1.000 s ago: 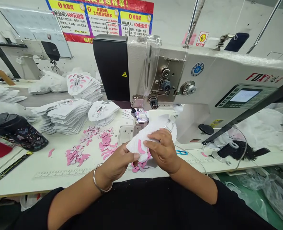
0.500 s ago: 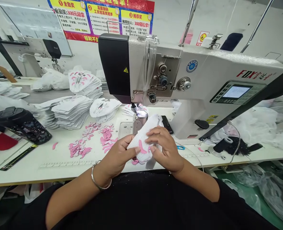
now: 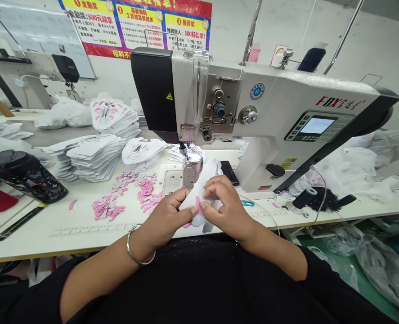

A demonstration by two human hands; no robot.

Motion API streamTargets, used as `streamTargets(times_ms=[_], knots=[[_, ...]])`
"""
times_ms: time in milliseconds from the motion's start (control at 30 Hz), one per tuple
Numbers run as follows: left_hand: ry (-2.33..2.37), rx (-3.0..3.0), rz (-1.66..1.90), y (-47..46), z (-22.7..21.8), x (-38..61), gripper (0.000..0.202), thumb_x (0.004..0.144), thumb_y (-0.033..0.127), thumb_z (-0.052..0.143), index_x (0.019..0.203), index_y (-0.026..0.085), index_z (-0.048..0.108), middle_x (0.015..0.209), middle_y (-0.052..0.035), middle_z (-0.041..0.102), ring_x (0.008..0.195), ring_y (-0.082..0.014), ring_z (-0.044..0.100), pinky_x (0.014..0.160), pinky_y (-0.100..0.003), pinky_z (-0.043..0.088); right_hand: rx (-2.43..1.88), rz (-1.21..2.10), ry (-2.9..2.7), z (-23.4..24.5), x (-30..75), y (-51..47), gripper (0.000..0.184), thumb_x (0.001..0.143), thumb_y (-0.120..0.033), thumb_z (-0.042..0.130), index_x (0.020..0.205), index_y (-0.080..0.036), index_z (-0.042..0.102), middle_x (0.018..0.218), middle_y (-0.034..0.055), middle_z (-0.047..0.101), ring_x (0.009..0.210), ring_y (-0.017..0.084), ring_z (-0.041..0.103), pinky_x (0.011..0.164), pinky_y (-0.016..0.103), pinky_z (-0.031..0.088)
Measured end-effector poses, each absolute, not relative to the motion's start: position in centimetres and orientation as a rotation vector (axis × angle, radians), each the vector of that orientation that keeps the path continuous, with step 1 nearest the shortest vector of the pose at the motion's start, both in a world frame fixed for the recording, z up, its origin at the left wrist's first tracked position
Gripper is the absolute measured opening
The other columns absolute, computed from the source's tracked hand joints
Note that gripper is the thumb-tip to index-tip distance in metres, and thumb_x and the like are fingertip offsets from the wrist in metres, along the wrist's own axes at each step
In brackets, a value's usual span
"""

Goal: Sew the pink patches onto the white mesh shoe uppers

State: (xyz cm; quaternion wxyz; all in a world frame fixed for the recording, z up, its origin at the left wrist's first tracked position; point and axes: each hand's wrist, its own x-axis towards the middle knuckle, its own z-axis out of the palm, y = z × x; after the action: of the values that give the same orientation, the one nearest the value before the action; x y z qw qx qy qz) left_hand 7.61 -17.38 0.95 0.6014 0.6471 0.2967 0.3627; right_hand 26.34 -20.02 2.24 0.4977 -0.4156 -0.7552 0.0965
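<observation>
In front of the sewing machine (image 3: 239,103) a white mesh fabric shoe piece (image 3: 190,204) is held up off the tabletop. My left hand (image 3: 167,213) grips its left edge, thumb on top beside a curved pink patch (image 3: 198,204). My right hand (image 3: 224,204) is closed, its thumb and fingertips pinched at the right side of that patch. Whether they hold the patch or the mesh under it I cannot tell. Just behind the piece stands the lit sewing post (image 3: 193,166) under the needle.
Loose pink patches (image 3: 108,207) lie left of my hands. Behind them are stacks of white shoe pieces (image 3: 93,157). A black tumbler (image 3: 27,175) leans at far left. To the right lie blue thread snips (image 3: 248,203), a dark phone-like object (image 3: 229,172) and a thread cone (image 3: 303,200).
My right hand has come down and left over the piece, its fingers closing from apart to a pinch by the pink patch. My left hand keeps its grip. The view has shifted slightly.
</observation>
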Motion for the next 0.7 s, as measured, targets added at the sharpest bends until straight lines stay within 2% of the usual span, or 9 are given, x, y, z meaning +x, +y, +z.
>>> streamTargets(times_ms=[200, 333, 433, 500, 533, 567, 633, 700], knots=[[0.658, 1.448, 0.861, -17.7, 0.9, 7.8, 0.023, 0.084, 0.038, 0.07, 0.088, 0.018, 0.061, 0.074, -0.0002, 0.056, 0.067, -0.0145, 0.049, 0.063, -0.025, 0.042, -1.036, 0.209, -1.735, 2.0, 26.7, -20.1, 0.008, 0.085, -0.016, 0.055, 0.082, -0.023, 0.054, 0.094, 0.0027, 0.056, 0.096, 0.02, 0.057, 0.087, 0.037, 0.049], [0.625, 1.331, 0.884, -17.9, 0.9, 7.6, 0.021, 0.081, 0.035, 0.074, 0.089, 0.018, 0.063, 0.075, -0.0002, 0.057, 0.067, -0.0138, 0.049, 0.063, -0.025, 0.043, -1.028, 0.121, -1.655, 0.9, 28.2, -19.4, 0.011, 0.088, -0.02, 0.056, 0.097, -0.024, 0.061, 0.105, 0.006, 0.057, 0.105, 0.022, 0.056, 0.095, 0.042, 0.047], [0.598, 1.18, 0.932, -18.1, 0.6, 7.2, 0.02, 0.077, 0.031, 0.075, 0.089, 0.019, 0.064, 0.075, -0.0002, 0.058, 0.066, -0.0139, 0.051, 0.065, -0.026, 0.045, -1.051, 0.17, -1.462, -0.9, 29.7, -18.1, 0.021, 0.087, -0.029, 0.062, 0.107, -0.024, 0.063, 0.117, 0.0086, 0.056, 0.118, 0.025, 0.052, 0.108, 0.049, 0.039], [0.599, 1.095, 0.957, -18.0, 0.3, 6.8, 0.02, 0.075, 0.028, 0.074, 0.091, 0.019, 0.065, 0.076, -0.0013, 0.059, 0.066, -0.0145, 0.052, 0.064, -0.026, 0.045, -1.046, 0.487, -1.156, -2.4, 30.5, -17.1, 0.04, 0.08, -0.039, 0.073, 0.115, -0.023, 0.061, 0.129, 0.0087, 0.054, 0.128, 0.026, 0.047, 0.111, 0.047, 0.036], [0.601, 1.066, 0.96, -17.9, 0.2, 6.7, 0.021, 0.075, 0.027, 0.073, 0.092, 0.018, 0.065, 0.077, -0.0019, 0.06, 0.066, -0.0148, 0.052, 0.064, -0.026, 0.045, -0.998, 0.756, -1.014, -3.1, 30.7, -16.7, 0.052, 0.077, -0.041, 0.076, 0.123, -0.025, 0.057, 0.133, 0.0073, 0.054, 0.128, 0.025, 0.047, 0.111, 0.045, 0.038], [0.605, 1.044, 0.96, -17.7, 0.1, 6.6, 0.021, 0.075, 0.026, 0.072, 0.093, 0.018, 0.065, 0.077, -0.0024, 0.06, 0.066, -0.0148, 0.052, 0.064, -0.026, 0.045, -0.974, 0.906, -0.978, -3.8, 30.9, -16.4, 0.056, 0.08, -0.048, 0.073, 0.128, -0.025, 0.054, 0.132, 0.0082, 0.057, 0.123, 0.026, 0.053, 0.105, 0.046, 0.044], [0.604, 1.018, 0.971, -17.2, 0.0, 6.6, 0.02, 0.074, 0.023, 0.071, 0.092, 0.017, 0.065, 0.075, -0.0021, 0.058, 0.065, -0.0144, 0.052, 0.064, -0.026, 0.045, -0.904, 1.226, -0.952, -4.9, 31.0, -16.1, 0.051, 0.086, -0.055, 0.064, 0.126, -0.023, 0.057, 0.122, 0.0089, 0.065, 0.111, 0.026, 0.063, 0.094, 0.044, 0.051], [0.596, 1.001, 0.994, -16.5, 0.1, 6.7, 0.018, 0.073, 0.022, 0.07, 0.089, 0.017, 0.064, 0.074, -0.0015, 0.057, 0.065, -0.0139, 0.051, 0.062, -0.024, 0.045, -0.852, 1.417, -0.959, -5.6, 31.2, -16.1, 0.045, 0.086, -0.057, 0.063, 0.113, -0.02, 0.065, 0.105, 0.0085, 0.071, 0.096, 0.026, 0.068, 0.083, 0.042, 0.055]])
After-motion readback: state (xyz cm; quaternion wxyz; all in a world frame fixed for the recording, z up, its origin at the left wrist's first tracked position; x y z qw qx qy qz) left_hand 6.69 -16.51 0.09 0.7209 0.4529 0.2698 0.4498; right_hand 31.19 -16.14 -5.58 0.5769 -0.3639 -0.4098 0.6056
